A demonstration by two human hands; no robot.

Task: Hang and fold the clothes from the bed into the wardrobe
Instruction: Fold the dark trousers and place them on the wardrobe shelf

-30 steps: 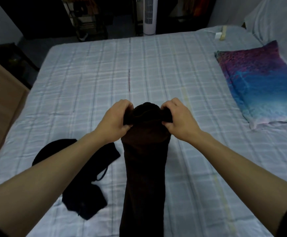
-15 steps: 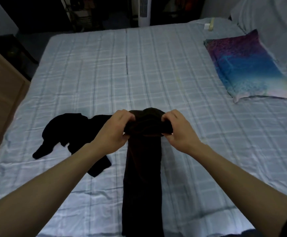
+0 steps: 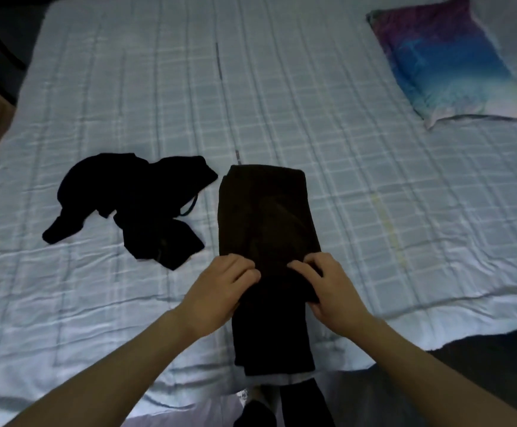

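HANDS: our left hand (image 3: 220, 288) and right hand (image 3: 328, 285) each grip the near fold of the long dark-brown folded cloth garment (image 3: 266, 217) | AXIS: runs straight away from us, between both hands, equally near | COUNT: two garments; crumpled black cloth garment (image 3: 134, 204) lies beyond-left of left hand, apart.

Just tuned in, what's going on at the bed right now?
A person is folding a dark brown garment laid flat on the bed. The left hand and right hand both pinch its cloth at the near end of the doubled-over part, close to the bed's near edge. A crumpled black garment lies unfolded just left of it, not touching. A colourful pillow sits far right.
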